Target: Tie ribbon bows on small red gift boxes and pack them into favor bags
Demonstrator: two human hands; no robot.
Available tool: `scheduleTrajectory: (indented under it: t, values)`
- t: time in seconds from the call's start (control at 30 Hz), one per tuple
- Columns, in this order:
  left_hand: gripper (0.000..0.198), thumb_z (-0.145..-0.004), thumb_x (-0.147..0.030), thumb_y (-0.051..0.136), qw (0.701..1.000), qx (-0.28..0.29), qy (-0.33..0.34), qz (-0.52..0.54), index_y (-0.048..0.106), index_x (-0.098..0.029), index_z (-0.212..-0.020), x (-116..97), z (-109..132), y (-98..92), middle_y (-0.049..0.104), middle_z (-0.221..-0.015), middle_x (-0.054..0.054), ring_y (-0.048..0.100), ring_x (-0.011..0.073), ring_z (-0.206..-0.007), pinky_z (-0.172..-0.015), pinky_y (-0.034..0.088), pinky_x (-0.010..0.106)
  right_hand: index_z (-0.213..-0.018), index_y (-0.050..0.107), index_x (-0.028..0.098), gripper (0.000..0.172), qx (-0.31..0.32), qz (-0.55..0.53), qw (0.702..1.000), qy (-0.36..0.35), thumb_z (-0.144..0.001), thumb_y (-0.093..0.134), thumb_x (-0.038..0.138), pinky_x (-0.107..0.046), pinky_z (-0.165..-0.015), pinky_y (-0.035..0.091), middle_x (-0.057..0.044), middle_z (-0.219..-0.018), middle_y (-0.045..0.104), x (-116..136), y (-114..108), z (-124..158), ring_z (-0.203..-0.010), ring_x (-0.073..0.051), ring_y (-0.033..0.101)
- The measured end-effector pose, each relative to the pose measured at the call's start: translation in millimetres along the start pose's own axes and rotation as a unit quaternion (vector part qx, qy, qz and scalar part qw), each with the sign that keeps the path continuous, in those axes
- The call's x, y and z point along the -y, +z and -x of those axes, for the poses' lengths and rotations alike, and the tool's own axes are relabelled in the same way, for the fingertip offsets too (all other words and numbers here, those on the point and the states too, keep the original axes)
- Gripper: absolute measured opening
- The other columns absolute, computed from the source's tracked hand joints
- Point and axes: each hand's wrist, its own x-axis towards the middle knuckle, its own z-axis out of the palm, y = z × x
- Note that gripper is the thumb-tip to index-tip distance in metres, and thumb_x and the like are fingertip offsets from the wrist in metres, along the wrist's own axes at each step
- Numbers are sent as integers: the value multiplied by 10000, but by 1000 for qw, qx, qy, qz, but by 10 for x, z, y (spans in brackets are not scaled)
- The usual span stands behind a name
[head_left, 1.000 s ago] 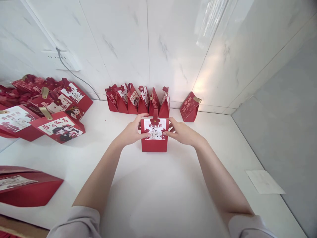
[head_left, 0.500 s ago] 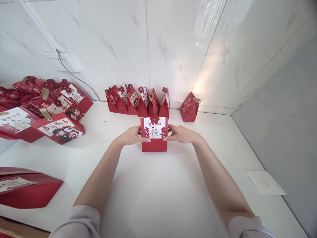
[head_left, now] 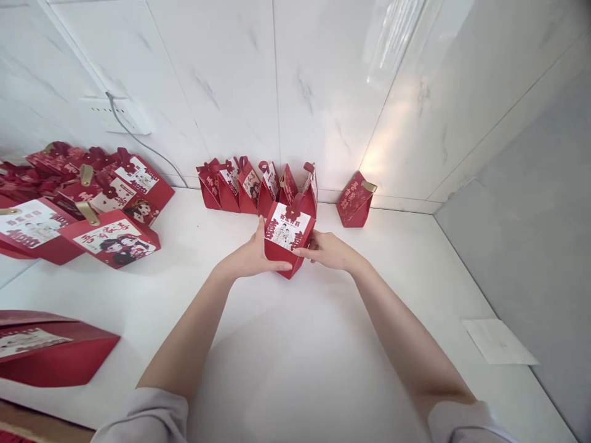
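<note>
Between my hands is a red paper gift box (head_left: 289,229) with a white printed front, a drawn couple on it and a dark red flower tab at its top. It is turned at an angle. My left hand (head_left: 249,253) grips its left side, thumb across the lower front. On the right side my right hand (head_left: 325,250) holds it, thumb on the front and fingers behind, partly hidden. Just behind it, a row of similar red gift boxes (head_left: 247,187) stands against the wall. One more red box (head_left: 355,200) with a gold tab stands apart to the right.
A heap of red gift boxes (head_left: 111,240) lies at the left on the white tabletop (head_left: 295,369). A larger-looking red box (head_left: 55,354) lies nearer me. White paper (head_left: 498,341) sits at the right edge. A grey cable (head_left: 138,140) hangs from a wall socket (head_left: 122,117).
The held gift box has turned from facing me squarely to an angled pose. My left thumb has slid further across its lower front, and the fingers of my left hand now show along its side.
</note>
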Motion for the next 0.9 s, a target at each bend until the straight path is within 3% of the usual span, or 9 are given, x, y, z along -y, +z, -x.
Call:
scheduleTrajectory:
  t: [0.07, 0.13, 0.2, 0.27, 0.37, 0.47, 0.6, 0.73, 0.9]
  values:
    - [1441, -548, -606, 833, 997, 5, -56, -51, -158, -253, -1533, -38, 43, 30, -142, -1618, 180, 180, 418, -1472, -1086, 391, 483, -1150, 563, 217, 486, 1, -1, 1000, -5, -861, 578, 608, -293, -639, 531, -29, -844, 725, 56, 45, 3, -627, -172, 681]
    - [1468, -561, -648, 805, 992, -6, -96, -76, -251, -257, -1503, -64, 65, 48, -225, -1595, 187, 154, 439, -1473, -1065, 398, 507, -1107, 566, 216, 477, -4, -6, 1000, -8, -879, 527, 633, -289, -628, 519, -20, -821, 715, 109, 70, 14, -583, -160, 669]
    - [1411, -618, -654, 767, 994, -18, -82, -63, -259, -256, -1501, -91, 71, 38, -116, -1619, 194, 199, 424, -1465, -1074, 388, 512, -1081, 556, 214, 462, -18, -14, 1000, -16, -902, 483, 634, -284, -623, 508, -15, -813, 706, 151, 70, 34, -568, -154, 665]
    - [1320, -688, -628, 728, 998, -17, -60, -19, -238, -264, -1510, -126, 71, -2, 96, -1621, 188, 308, 388, -1430, -1083, 387, 507, -1009, 549, 205, 432, -40, -15, 999, -29, -922, 452, 617, -277, -618, 492, -11, -780, 694, 179, 45, 62, -580, -158, 667]
    - [1126, -806, -572, 629, 992, 38, -70, 94, -208, -315, -1515, -182, 73, -74, 355, -1537, 149, 506, 314, -1290, -999, 474, 481, -844, 536, 201, 404, -34, 4, 998, -58, -942, 434, 579, -263, -602, 459, -2, -715, 668, 206, -3, 108, -601, -160, 661]
    - [953, -856, -552, 555, 986, 67, -81, 130, -58, -330, -1551, -215, 80, -98, 411, -1507, 123, 571, 280, -1204, -922, 519, 435, -744, 518, 201, 396, 3, 41, 997, -70, -970, 408, 506, -249, -576, 417, 12, -648, 631, 233, -11, 131, -540, -134, 613]
    - [808, -860, -660, 463, 994, 5, -102, -35, 271, -223, -1511, -266, 134, -62, 549, -1371, 159, 622, 296, -1094, -851, 505, 394, -665, 447, 206, 401, -4, 103, 993, -57, -1000, 357, 407, -243, -562, 359, 18, -575, 593, 272, 32, 119, -497, -116, 542]
    - [599, -879, -671, 393, 966, -53, -114, -227, 577, -163, -1138, -421, 240, -24, 694, -896, 109, 647, 261, -730, -629, 445, 342, -684, 459, 204, 378, -4, 143, 988, -66, -1006, 352, 372, -247, -567, 325, 5, -603, 602, 298, 59, 113, -537, -124, 545]
    - [378, -969, -433, 298, 944, -50, -32, -323, 522, -205, -767, -551, 301, 3, 610, -666, 41, 561, 208, -585, -554, 340, 301, -676, 441, 203, 362, -21, 188, 979, -79, -1002, 364, 340, -254, -557, 283, -2, -621, 593, 292, 87, 125, -556, -126, 519]
